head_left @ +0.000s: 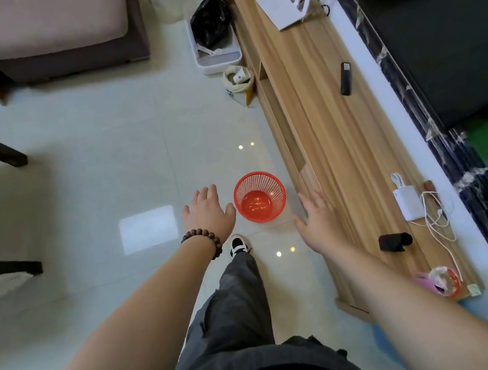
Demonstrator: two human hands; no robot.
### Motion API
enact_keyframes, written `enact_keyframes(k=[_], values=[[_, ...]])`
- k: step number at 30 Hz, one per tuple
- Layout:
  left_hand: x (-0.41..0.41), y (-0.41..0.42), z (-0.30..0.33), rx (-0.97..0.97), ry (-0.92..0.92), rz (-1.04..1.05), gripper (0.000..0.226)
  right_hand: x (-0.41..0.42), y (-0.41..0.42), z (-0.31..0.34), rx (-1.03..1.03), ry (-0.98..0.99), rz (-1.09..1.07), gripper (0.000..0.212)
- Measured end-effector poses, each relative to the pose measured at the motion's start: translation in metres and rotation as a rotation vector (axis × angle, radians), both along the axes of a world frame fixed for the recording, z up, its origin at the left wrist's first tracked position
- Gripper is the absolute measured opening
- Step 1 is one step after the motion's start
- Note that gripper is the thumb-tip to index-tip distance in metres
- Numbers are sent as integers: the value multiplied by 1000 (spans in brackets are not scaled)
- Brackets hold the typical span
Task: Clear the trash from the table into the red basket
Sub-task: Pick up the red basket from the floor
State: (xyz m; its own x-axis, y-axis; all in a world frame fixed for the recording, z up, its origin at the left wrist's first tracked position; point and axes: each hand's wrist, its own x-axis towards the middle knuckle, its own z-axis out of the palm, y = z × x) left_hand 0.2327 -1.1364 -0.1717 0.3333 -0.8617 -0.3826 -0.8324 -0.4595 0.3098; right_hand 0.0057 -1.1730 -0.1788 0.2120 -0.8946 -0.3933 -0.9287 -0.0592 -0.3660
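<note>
Hands spread above floor and worktop edge, red basket between them.

Left hand (207, 213) hovers over the tiled floor (109, 172), its grip apart with fingers straight; right hand (319, 218) reaches over the worktop (338, 127) edge, grip likewise apart and holding nothing. Red basket (259, 196) stands upright on the floor just beside the worktop. Crumpled pink-and-white trash (440, 282) lies at the worktop's near end (near a black roll (395, 244) and a white charger (408, 204)).

Red mesh basket (259, 196) stands upright on the floor, seemingly empty.
</note>
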Motion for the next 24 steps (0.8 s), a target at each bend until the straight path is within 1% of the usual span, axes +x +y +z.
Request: enact_keyframes(k=[6, 11, 14, 17, 19, 20, 24], values=[[12, -78, -29, 76, 43, -60, 62, 24, -74, -14, 104, 34, -8, 59], [10, -117, -73, 143, 83, -59, 67, 30, -114, -55, 177, 61, -27, 57], [5, -134, -121, 168, 116, -15, 68, 28, -134, -102, 229, 77, -41, 58], [-1, -143, -182, 223, 143, 59, 67, 20, -149, -163, 305, 128, -12, 60], [-5, -151, -235, 246, 147, 119, 68, 15, -162, -219, 351, 150, 6, 62], [-6, -153, -248, 253, 152, 135, 68, 12, -166, -232, 370, 153, 2, 62], [-11, -172, -357, 283, 152, 225, 75, 2, -197, -340, 444, 99, -12, 63]])
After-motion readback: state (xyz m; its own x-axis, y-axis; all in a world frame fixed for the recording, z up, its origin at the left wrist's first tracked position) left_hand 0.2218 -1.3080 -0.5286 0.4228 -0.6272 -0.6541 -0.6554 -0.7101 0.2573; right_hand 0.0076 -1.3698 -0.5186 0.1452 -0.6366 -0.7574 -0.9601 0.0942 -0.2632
